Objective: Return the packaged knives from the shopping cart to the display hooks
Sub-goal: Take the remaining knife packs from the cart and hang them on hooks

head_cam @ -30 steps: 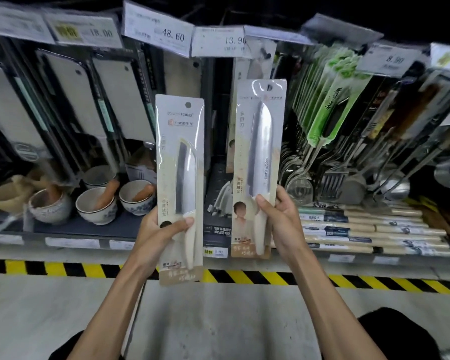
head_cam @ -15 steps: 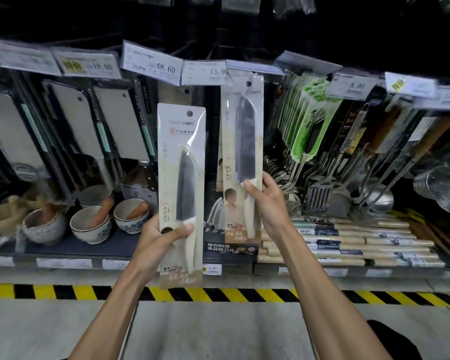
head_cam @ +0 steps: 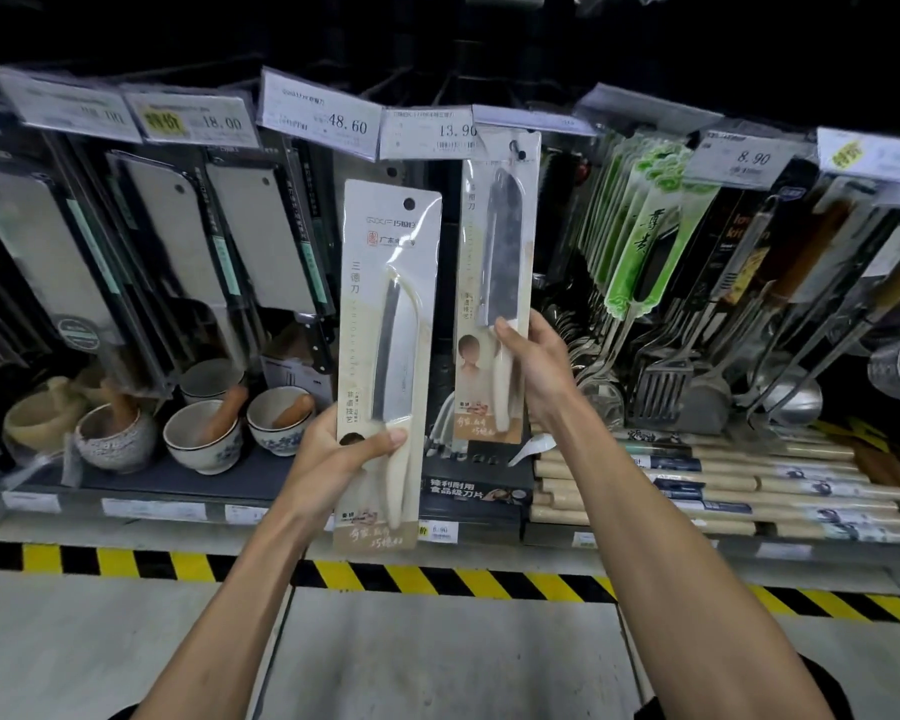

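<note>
Each hand holds one packaged knife upright before the shelf. My left hand (head_cam: 341, 457) grips the lower part of a beige-carded knife (head_cam: 388, 324) with a cream handle, its hang hole free in front of the rack. My right hand (head_cam: 533, 366) grips a second packaged knife (head_cam: 497, 262) by its handle end, raised higher and farther in. That card's hang hole sits at a dark display hook (head_cam: 516, 149) beside the 13.90 price tag (head_cam: 430, 133); whether the hook passes through the hole is unclear.
Packaged cleavers (head_cam: 261, 241) hang at left under 18.00 and 48.60 tags. Green-carded utensils (head_cam: 650, 226), spatulas and ladles hang at right. Mortar bowls with pestles (head_cam: 204, 433) and rolling pins (head_cam: 723, 480) lie on the lower shelf. Yellow-black tape (head_cam: 437, 579) edges the floor.
My right hand has lifted its knife up and inward until the card's top reached the hook by the 13.90 tag. The left hand's knife stayed about level. My view tilted upward.
</note>
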